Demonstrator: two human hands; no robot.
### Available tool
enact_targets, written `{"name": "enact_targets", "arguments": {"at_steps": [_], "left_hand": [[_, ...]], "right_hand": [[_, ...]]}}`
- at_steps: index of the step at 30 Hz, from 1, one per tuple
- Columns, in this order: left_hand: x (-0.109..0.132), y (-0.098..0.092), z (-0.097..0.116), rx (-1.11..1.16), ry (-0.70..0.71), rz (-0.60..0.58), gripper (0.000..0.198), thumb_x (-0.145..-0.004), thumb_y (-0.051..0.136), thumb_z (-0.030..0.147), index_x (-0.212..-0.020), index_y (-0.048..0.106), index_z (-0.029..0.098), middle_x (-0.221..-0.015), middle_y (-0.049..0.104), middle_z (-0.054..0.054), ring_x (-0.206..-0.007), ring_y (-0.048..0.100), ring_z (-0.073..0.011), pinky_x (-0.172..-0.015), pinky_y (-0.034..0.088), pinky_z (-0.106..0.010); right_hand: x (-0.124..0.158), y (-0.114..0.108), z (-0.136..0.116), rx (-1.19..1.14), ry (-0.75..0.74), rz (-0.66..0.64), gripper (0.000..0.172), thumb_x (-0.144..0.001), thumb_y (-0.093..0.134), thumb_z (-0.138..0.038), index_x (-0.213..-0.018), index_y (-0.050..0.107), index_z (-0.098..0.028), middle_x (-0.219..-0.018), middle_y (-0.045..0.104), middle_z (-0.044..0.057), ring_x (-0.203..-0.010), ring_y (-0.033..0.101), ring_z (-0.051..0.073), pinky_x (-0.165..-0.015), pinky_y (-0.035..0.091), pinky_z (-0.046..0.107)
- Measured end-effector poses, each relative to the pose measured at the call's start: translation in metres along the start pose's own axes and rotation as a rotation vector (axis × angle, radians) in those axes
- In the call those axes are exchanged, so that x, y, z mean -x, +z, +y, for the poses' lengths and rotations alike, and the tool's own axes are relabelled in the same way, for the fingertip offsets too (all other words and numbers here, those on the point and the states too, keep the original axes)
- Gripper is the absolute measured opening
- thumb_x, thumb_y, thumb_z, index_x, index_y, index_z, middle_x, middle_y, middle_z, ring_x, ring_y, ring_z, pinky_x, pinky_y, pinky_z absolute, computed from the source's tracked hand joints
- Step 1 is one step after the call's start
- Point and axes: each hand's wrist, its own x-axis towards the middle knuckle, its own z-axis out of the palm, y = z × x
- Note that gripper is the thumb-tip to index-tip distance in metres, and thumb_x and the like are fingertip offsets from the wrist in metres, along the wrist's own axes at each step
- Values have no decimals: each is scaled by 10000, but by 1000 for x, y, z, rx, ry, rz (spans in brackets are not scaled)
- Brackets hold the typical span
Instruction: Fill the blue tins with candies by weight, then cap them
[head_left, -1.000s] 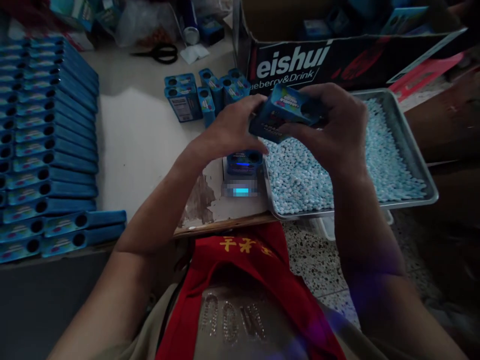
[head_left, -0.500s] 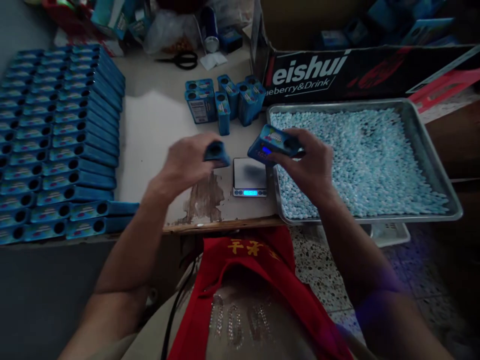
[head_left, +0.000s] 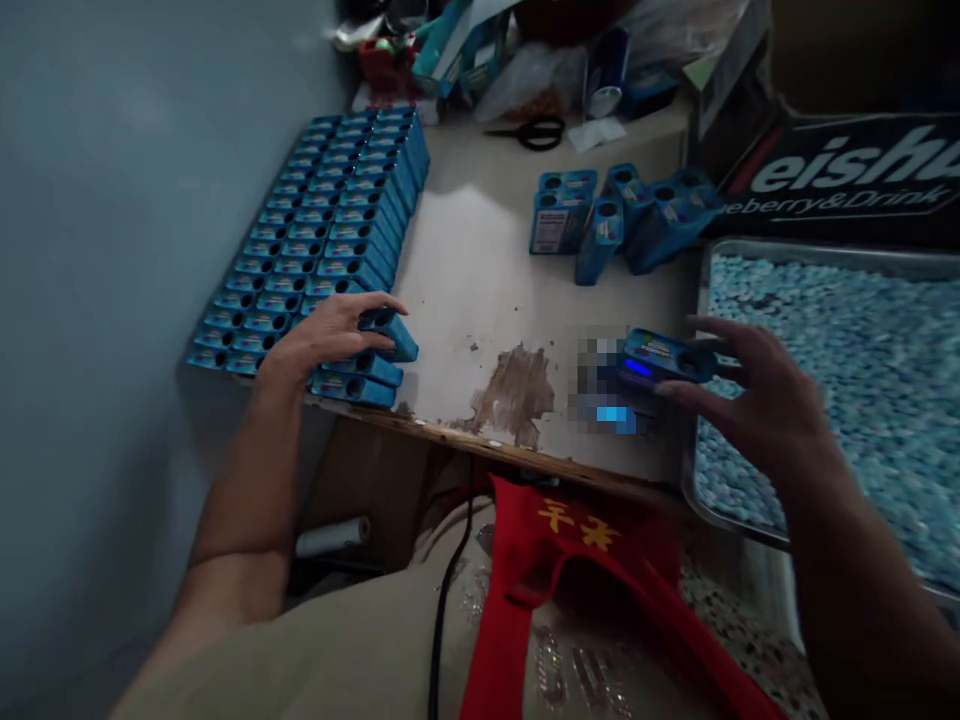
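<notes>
My left hand [head_left: 330, 328] is closed on a small blue box [head_left: 401, 338] with a dark round hole in its top. It holds this box at the near end of long rows of matching blue boxes [head_left: 367, 245], just behind two boxes at the table's front edge. My right hand [head_left: 757, 385] has its thumb and fingers around the right end of another blue box [head_left: 656, 350]. That box is over a small digital scale [head_left: 600, 412], which looks pixelated here with a glowing blue display. Whether the box rests on the scale, I cannot tell.
A metal tray [head_left: 694, 470] of pale blue and white pellets lies at the right. Several blue boxes [head_left: 600, 235] stand loosely at the back. Black scissors [head_left: 540, 133], a can [head_left: 606, 75] and a black printed carton [head_left: 862, 165] are behind. A wall [head_left: 112, 250] borders the left.
The view has turned left. My left hand has carried its box from the middle of the table to the rows. My right hand has brought its box lower, over the scale.
</notes>
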Motion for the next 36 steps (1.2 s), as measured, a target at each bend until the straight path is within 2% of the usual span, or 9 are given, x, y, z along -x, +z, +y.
{"name": "enact_targets", "arguments": {"at_steps": [4, 7, 9, 12, 16, 21, 26, 29, 36], "left_hand": [[5, -5, -4, 14, -20, -77, 685, -668, 750, 1011, -1138, 863, 527, -879, 806, 152, -891, 565, -233, -876, 512, -406], [4, 3, -10, -40, 20, -46, 452, -776, 718, 879, -1037, 854, 535, -1036, 849, 178, -930, 627, -267, -927, 516, -450], [3, 15, -14, -87, 58, 28, 335, -805, 684, 780, -1018, 844, 576, -1094, 850, 218, -1001, 660, -307, -1001, 521, -504], [7, 31, -15, -116, 100, 166, 361, -829, 662, 736, -1167, 789, 741, -1220, 794, 370, -1241, 653, -389, -1222, 460, -603], [16, 39, 4, -82, 104, 280, 511, -889, 707, 727, -1373, 625, 870, -1502, 543, 540, -1467, 597, -426, -1413, 295, -593], [4, 51, 52, -137, 144, 274, 448, -979, 676, 688, -1423, 690, 737, -1483, 710, 338, -1451, 625, -382, -1454, 272, -603], [-24, 83, 91, -223, 346, 303, 347, -1065, 673, 555, -1382, 790, 474, -1368, 821, 76, -1321, 700, -376, -1434, 246, -720], [-35, 101, 103, -271, 443, 309, 289, -1096, 696, 468, -1331, 807, 343, -1317, 837, -49, -1286, 739, -359, -1404, 310, -705], [-46, 123, 114, -382, 450, 210, 217, -1090, 740, 347, -1295, 804, 314, -1320, 841, -67, -1294, 777, -332, -1401, 332, -662]], "right_hand": [[-5, -11, 0, -10, 132, 58, 422, -859, 814, -473, -1263, 830, -351, -1335, 796, 173, -1119, 828, 393, -883, 694, 564], [-7, -15, 2, -83, 265, 76, 379, -890, 774, -460, -1209, 838, -264, -966, 826, 118, -909, 818, 332, -845, 670, 513], [-4, -19, 6, -166, 272, 142, 365, -927, 751, -466, -1190, 827, -225, -900, 810, 101, -877, 794, 293, -854, 655, 472], [6, -33, 15, -71, 218, 221, 306, -954, 751, -448, -1150, 821, -225, -1067, 838, 147, -942, 791, 285, -874, 645, 446], [27, -61, 29, 399, 121, -7, 323, -934, 832, -382, -1229, 836, -249, -1279, 814, 207, -1215, 755, 407, -1083, 584, 576], [46, -79, 50, 554, 37, -285, 556, -932, 842, -337, -1473, 757, -242, -1461, 761, 223, -1344, 680, 461, -1128, 548, 615], [47, -64, 54, 649, -10, -449, 756, -900, 811, -385, -1612, 650, -188, -1629, 653, 237, -1413, 618, 494, -1138, 527, 635], [34, -55, 47, 725, 21, -449, 575, -930, 735, -326, -1479, 725, -155, -1479, 720, 253, -1306, 672, 460, -1085, 523, 557], [5, -71, 37, 549, 145, -387, 225, -920, 699, -226, -1089, 848, -210, -1046, 852, 123, -925, 781, 309, -809, 497, 385]]}}
